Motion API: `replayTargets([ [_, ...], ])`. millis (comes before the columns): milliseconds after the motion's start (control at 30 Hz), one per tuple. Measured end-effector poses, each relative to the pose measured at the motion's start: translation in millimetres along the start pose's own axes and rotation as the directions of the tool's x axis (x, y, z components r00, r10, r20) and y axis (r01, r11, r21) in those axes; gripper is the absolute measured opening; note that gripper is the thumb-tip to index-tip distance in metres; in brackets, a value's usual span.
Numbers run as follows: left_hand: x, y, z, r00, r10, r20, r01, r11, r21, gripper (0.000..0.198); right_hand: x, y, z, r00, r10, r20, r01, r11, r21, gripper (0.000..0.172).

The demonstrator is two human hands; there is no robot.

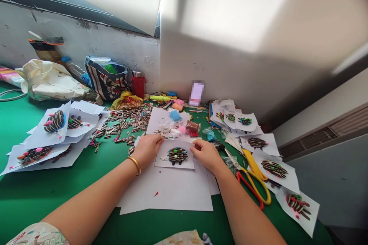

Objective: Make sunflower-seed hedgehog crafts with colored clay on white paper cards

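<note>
1. The left hand (148,147) lies at the left edge of a small white paper card (186,164). Its fingers are bent down and the tips touch the paper, but I cannot tell if the grip really closes on the card or only presses it
2. The right hand (205,154) is at the upper right corner of the same card. Thumb and forefinger are drawn together there, so this grip is pinched on the card's edge
3. The small white paper card lies flat between both hands, on top of large white paper sheets (172,193), near the middle of the green bench (43,195)
4. On the card sits a hedgehog figure of striped sunflower seeds (177,155), with small coloured dots on its back
5. A thin gold bangle (134,164) is around the left wrist
6. Behind the left hand, a loose heap of striped sunflower seeds (126,120) spreads over the bench
7. Behind the card, a blue clay block (175,115) and a brown clay block (192,125) lie near each other on paper
8. Just to the right of the right arm lie yellow-handled scissors (254,166) and red-handled scissors (249,187), touching each other
9. More white cards with seed figures are there: a pile at the left (54,122) and a row at the right (274,168)
10. At the wall stand a striped fabric bag (107,78) and a red metal bottle (138,84), side by side
</note>
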State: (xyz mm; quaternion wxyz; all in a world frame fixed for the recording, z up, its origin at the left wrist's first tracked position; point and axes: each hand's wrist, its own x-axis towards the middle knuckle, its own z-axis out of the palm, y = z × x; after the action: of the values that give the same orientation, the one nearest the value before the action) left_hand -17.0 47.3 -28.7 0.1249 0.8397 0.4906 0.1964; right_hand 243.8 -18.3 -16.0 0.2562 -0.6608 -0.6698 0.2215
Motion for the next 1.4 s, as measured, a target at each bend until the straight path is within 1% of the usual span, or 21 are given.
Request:
replayTargets([
  [100,0.2,-0.5,-0.1,1.000,-0.024,0.014,0.024,1.000,0.016,0.031,-2.9,-3.1,-1.7,0.999,-0.041,0.027,0.042,0.999,-0.028,0.020],
  [200,0.0,-0.1,-1.3,0.999,-0.044,0.021,0.044,0.999,0.012,0.034,-4.8,-5.1,1.2,0.999,-0.055,-0.001,0.055,0.998,0.009,0.022],
  [300,-0.6,-0.3,-2.5,0.998,-0.067,0.002,0.067,0.996,-0.056,0.036,-2.5,-2.1,7.0,0.999,-0.041,-0.009,0.042,0.989,0.143,0.024],
  [367,-0.9,-0.8,-2.9,0.995,-0.098,-0.031,0.092,0.985,-0.144,0.037,1.3,2.2,10.3,1.000,0.001,0.015,-0.006,0.955,0.297,0.023],
  [400,-0.8,-1.2,-2.9,0.992,-0.117,-0.050,0.104,0.974,-0.201,0.038,3.3,4.3,11.2,0.998,0.039,0.044,-0.053,0.914,0.403,0.022],
  [467,-0.1,-2.4,-2.8,0.983,-0.163,-0.080,0.128,0.935,-0.332,0.041,7.0,7.2,11.0,0.987,0.118,0.111,-0.162,0.767,0.621,0.019],
  [533,1.0,-4.2,-2.5,0.973,-0.209,-0.095,0.145,0.880,-0.453,0.045,9.4,8.1,8.0,0.974,0.170,0.150,-0.224,0.619,0.753,0.021],
  [567,1.6,-5.4,-2.3,0.968,-0.230,-0.099,0.152,0.854,-0.498,0.047,10.3,8.0,5.5,0.970,0.190,0.149,-0.233,0.574,0.785,0.023],
  [633,2.6,-7.7,-1.8,0.960,-0.258,-0.111,0.158,0.822,-0.547,0.048,12.0,8.6,-1.2,0.966,0.233,0.112,-0.223,0.533,0.816,0.028],
  [733,3.0,-9.4,-1.0,0.956,-0.262,-0.130,0.150,0.821,-0.550,0.049,16.8,15.9,-16.4,0.944,0.329,0.015,-0.177,0.470,0.865,0.029],
  [800,2.5,-8.6,-0.4,0.961,-0.240,-0.136,0.131,0.831,-0.540,0.049,21.8,26.5,-30.5,0.910,0.408,-0.065,-0.132,0.437,0.890,0.026],
  [867,1.6,-6.4,0.1,0.968,-0.210,-0.139,0.107,0.844,-0.526,0.047,27.8,40.6,-47.0,0.862,0.488,-0.137,-0.086,0.406,0.910,0.024],
  [1000,-0.5,-0.5,0.0,0.977,-0.164,-0.138,0.074,0.862,-0.501,0.045,40.0,70.6,-78.6,0.729,0.639,-0.245,-0.011,0.369,0.929,0.023],
  [1067,-1.3,1.6,-0.5,0.981,-0.150,-0.126,0.067,0.861,-0.504,0.045,46.4,82.8,-89.3,0.661,0.697,-0.279,0.006,0.367,0.930,0.019],
  [1133,-1.8,2.6,-1.1,0.983,-0.143,-0.117,0.066,0.861,-0.504,0.045,53.7,91.9,-95.3,0.608,0.735,-0.300,0.016,0.366,0.930,0.013],
  [1200,-2.0,2.6,-1.5,0.983,-0.143,-0.117,0.066,0.864,-0.499,0.045,62.0,97.4,-97.6,0.569,0.760,-0.314,0.024,0.367,0.930,0.008],
  [1267,-2.2,2.2,-1.8,0.984,-0.135,-0.119,0.061,0.872,-0.485,0.045,70.5,99.8,-97.7,0.540,0.776,-0.326,0.029,0.369,0.929,0.009],
  [1333,-2.2,2.0,-2.1,0.984,-0.119,-0.129,0.046,0.885,-0.464,0.044,77.9,100.0,-97.0,0.523,0.783,-0.336,0.032,0.376,0.926,0.014],
  [1400,-2.4,2.4,-2.6,0.985,-0.101,-0.137,0.031,0.899,-0.437,0.043,82.5,99.1,-96.1,0.519,0.780,-0.349,0.032,0.390,0.920,0.018],
])
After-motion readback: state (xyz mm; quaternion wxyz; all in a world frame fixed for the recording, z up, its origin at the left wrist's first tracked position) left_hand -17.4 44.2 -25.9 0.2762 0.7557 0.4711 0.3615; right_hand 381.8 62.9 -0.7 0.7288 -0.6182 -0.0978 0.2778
